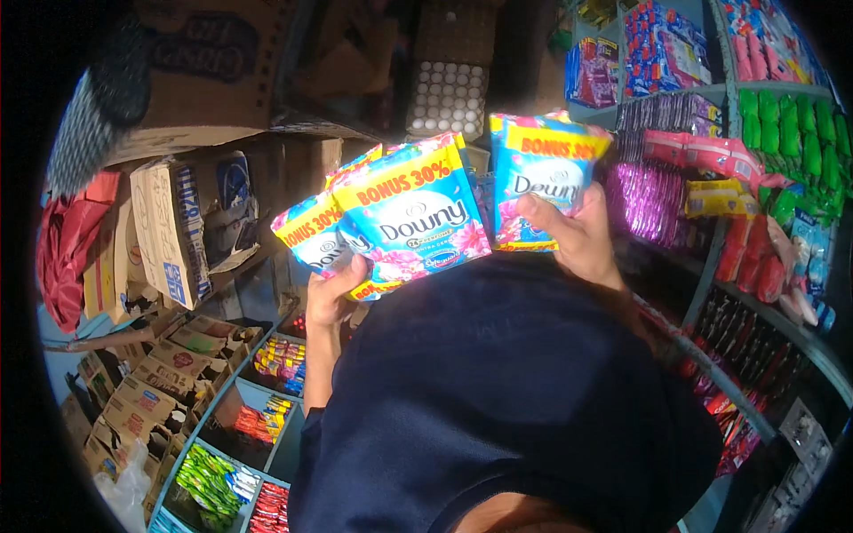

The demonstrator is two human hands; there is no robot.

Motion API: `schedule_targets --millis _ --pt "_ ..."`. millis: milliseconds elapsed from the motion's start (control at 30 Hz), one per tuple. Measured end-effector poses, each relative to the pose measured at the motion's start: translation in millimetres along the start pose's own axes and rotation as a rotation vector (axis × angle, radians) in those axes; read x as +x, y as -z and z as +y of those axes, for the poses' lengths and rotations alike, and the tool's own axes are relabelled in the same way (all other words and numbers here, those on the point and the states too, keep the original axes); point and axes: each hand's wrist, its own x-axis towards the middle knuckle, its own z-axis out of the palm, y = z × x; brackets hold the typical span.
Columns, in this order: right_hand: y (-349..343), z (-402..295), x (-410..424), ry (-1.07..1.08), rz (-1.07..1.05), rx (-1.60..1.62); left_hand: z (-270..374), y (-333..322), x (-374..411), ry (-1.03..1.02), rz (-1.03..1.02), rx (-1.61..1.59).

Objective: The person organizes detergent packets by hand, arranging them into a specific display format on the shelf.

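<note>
Blue and yellow Downy sachets (pixel 416 210) fan out in my left hand (pixel 336 290), whose thumb presses on their lower edge; one sachet at the left overlaps behind the front one. My right hand (pixel 573 230) pinches another small stack of Downy sachets (pixel 536 156) between thumb and fingers, a little higher and to the right. A narrow gap shows between the two groups. Both are held up in front of my dark shirt, printed faces towards the camera. The fingers of my left hand are mostly hidden behind the sachets.
A tray of eggs (pixel 448 96) stands beyond my hands. Opened cardboard boxes (pixel 193 233) fill the shelves at left, above blue divided bins (pixel 233 386) of sachets. At right, shelves hold purple sachets (pixel 643 200), green packets (pixel 793 126) and red packs (pixel 750 256).
</note>
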Motion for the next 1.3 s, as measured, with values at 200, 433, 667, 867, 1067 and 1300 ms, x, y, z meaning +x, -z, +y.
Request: schedule_targets --millis 200,433,667,867,1067,1300 --pt "27.4 -52.1 39.5 -0.101 -0.472 0.306 54.8 -22.0 19.7 -0.145 -0.05 -0.12" --pt "6.5 -41.1 47.9 0.142 -0.548 -0.133 76.8 -33.0 44.6 -0.015 -0.019 -0.348" --pt "-7.1 -43.5 55.3 0.04 -0.39 0.047 81.6 -19.6 36.7 -0.156 -0.12 -0.321" --pt "-14.8 -45.2 67.3 -0.221 -0.288 0.204 73.7 -6.8 41.7 -0.187 -0.106 0.112" --pt "2.0 -8.9 48.6 -0.087 -0.268 -0.041 43.4 -46.6 45.4 -0.029 0.096 0.19" --pt "-0.2 4.9 22.2 -0.3 -0.116 0.163 17.6 -45.6 35.4 0.087 0.176 0.099"
